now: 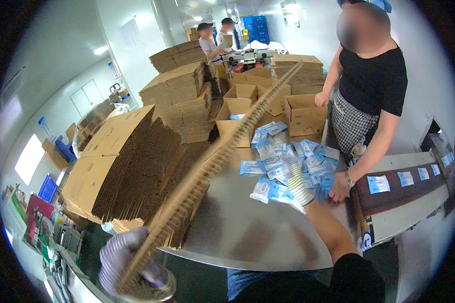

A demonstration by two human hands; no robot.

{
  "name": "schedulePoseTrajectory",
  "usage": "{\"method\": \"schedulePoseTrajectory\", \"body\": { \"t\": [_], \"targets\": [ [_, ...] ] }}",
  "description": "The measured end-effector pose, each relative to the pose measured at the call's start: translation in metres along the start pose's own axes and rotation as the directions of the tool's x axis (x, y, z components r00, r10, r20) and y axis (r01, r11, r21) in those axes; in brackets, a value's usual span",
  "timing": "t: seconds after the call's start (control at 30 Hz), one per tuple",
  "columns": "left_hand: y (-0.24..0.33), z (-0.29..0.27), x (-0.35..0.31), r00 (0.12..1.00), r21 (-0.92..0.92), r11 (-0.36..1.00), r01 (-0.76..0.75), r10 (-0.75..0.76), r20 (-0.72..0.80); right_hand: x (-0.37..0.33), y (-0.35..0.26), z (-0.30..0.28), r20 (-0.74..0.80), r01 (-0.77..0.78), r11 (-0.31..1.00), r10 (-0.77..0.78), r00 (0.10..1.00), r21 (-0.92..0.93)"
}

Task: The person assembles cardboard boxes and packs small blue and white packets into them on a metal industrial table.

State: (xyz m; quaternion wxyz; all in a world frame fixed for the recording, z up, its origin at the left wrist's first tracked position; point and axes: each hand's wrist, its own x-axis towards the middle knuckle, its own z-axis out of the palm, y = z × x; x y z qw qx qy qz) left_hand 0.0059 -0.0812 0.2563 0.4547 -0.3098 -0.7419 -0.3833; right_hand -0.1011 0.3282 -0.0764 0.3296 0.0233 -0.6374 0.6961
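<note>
My left hand point(131, 265), in a striped glove, is closed on the near end of a flat cardboard piece point(202, 177). Seen edge-on, with its corrugated edge showing, this piece slants up across the view toward the far boxes. My right hand point(297, 182), also in a striped glove, is over a heap of blue-and-white packets point(316, 164) on the metal table point(247, 232). Motion smears its fingers, so I cannot make out whether they hold a packet. Behind the heap, an open carton point(306, 118) stands upright.
At left rise stacks of flattened cartons point(111, 134). On the right, a co-worker's hand point(340, 188) touches the heap's edge and the other hand holds the open carton. A conveyor belt point(397, 194) carries several packets. Two more people are far back.
</note>
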Motion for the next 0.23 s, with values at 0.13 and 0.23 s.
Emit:
{"method": "schedulePoseTrajectory", "body": {
  "t": [0.13, 0.23],
  "targets": [
    [-0.03, 0.032, -0.024, 0.92, -0.286, 0.874, 0.392, -0.378, 0.108, 0.019, -0.161, 0.022, -0.019, 0.199, 0.819, -0.224, 0.974, 0.538],
    [-0.074, 0.055, -0.062, 0.87, -0.398, 0.774, 0.493, -0.438, 0.226, 0.02, -0.201, 0.036, 0.028, 0.199, 0.793, -0.262, 0.965, 0.576]
  ]
}}
